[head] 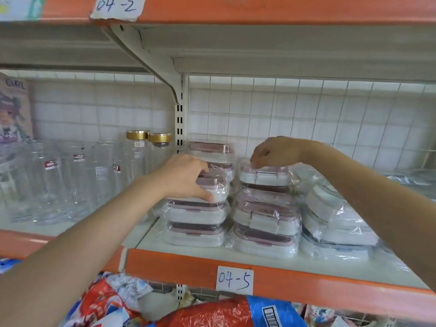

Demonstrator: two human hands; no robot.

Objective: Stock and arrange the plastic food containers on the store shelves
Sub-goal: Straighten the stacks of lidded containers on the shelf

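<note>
With the left hand (186,177) gripping the left stack's top container (213,185), fingers curled round it, and the right hand (274,151) pinching the right stack's top container (264,174), square both gently so the slippery wraps stay aligned.

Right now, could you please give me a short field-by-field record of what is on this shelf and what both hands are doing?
shelf: orange-edged shelf, paper label 04-5
task items: plastic-wrapped containers with pink lids, stacked in columns
left stack: left hand grips its top container
middle stack: right hand rests fingertips on the top container
right of stacks: more wrapped containers, leaning
left bay: clear glass tumblers, two gold-lidded jars
</note>
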